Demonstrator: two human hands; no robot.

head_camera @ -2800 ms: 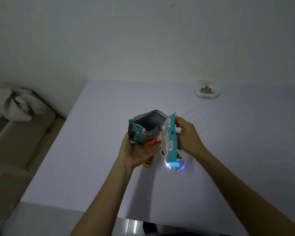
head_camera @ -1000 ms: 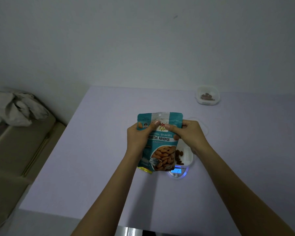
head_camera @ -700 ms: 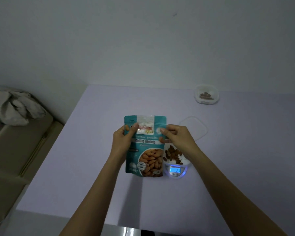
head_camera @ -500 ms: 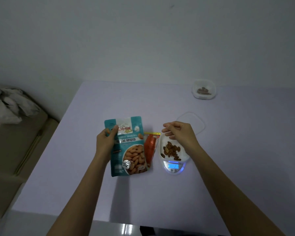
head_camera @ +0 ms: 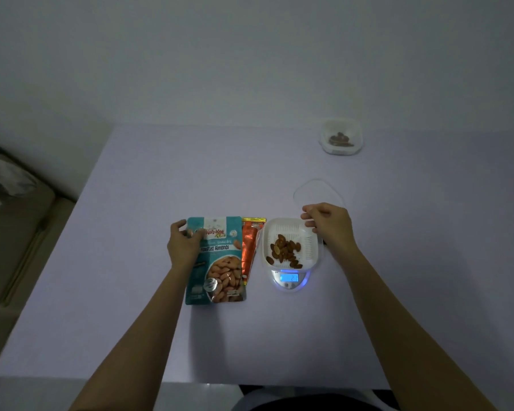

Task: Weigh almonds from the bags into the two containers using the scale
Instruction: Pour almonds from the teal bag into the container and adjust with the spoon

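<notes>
A teal bag of roasted almonds [head_camera: 220, 262] lies flat on the lilac table [head_camera: 175, 173]. My left hand [head_camera: 183, 244] grips the bag's upper left corner. An orange bag [head_camera: 249, 247] lies beside it, partly tucked under its right edge. To the right, a white container [head_camera: 310, 250] holding several almonds [head_camera: 285, 250] sits on a small scale [head_camera: 290, 278] with a lit blue display. My right hand [head_camera: 330, 223] hovers at the container's far right corner with fingers loosely curled and nothing in them.
A clear lid [head_camera: 315, 191] lies on the table just behind my right hand. A second white container [head_camera: 341, 137] with a few almonds stands at the back right. A sofa [head_camera: 12, 226] with crumpled cloth [head_camera: 0, 176] is left of the table.
The teal bag went from held upright by both hands over the scale to lying flat left of it. My right hand let go and moved to the container's far corner.
</notes>
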